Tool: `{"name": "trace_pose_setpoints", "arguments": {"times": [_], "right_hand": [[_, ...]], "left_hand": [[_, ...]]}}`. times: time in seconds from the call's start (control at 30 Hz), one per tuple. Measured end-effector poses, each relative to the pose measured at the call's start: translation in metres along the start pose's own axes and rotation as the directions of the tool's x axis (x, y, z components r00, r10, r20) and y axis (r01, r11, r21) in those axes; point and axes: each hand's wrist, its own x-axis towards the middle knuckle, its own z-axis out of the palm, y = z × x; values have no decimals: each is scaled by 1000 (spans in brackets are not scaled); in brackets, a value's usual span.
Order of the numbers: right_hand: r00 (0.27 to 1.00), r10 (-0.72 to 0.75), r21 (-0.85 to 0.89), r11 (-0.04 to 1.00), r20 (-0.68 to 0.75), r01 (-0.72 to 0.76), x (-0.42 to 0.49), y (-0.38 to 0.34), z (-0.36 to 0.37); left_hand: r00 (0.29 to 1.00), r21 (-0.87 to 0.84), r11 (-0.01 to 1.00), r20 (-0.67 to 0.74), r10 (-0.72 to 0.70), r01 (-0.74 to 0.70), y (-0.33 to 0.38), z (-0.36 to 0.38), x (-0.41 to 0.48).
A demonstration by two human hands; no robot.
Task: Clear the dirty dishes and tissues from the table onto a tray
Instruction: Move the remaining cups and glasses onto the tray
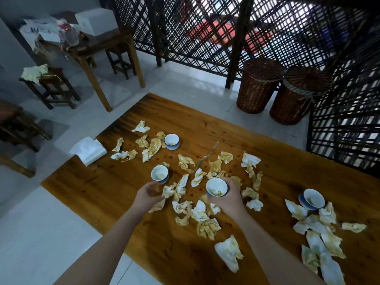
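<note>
Crumpled yellow-stained tissues [228, 253], soiled white cup [217, 187]

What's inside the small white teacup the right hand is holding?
The small white teacup holds a bit of yellowish residue near its bottom and otherwise looks empty. Its base is hidden by the right hand.
</note>
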Motion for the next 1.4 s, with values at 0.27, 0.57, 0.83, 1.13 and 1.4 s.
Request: {"name": "trace_pose_setpoints", "arguments": {"times": [0.27, 0.57, 0.83, 1.13, 1.4], "right_hand": [[998, 23, 12, 1000, -53, -22, 21, -33, 47], [987, 82, 28, 997, -136, -79, 36, -39, 69], [968, 144, 55, 989, -205, -135, 27, -22, 82], [925, 251, 181, 962, -285, -205, -1, -14, 67], [889, 237, 184, 967, -392, -176, -39, -13, 37]], "left_hand": [[998, 23, 998, -9, 55, -55, 1, -39, 47], [979, 140, 976, 144, 143, -164, -7, -40, 100], [949, 203, 936, 192, 249, -286, -16, -29, 122], [931, 217, 909, 163, 325, -356, 2, -25, 118], [839, 38, 874, 301, 452, -485, 56, 20, 73]]}}
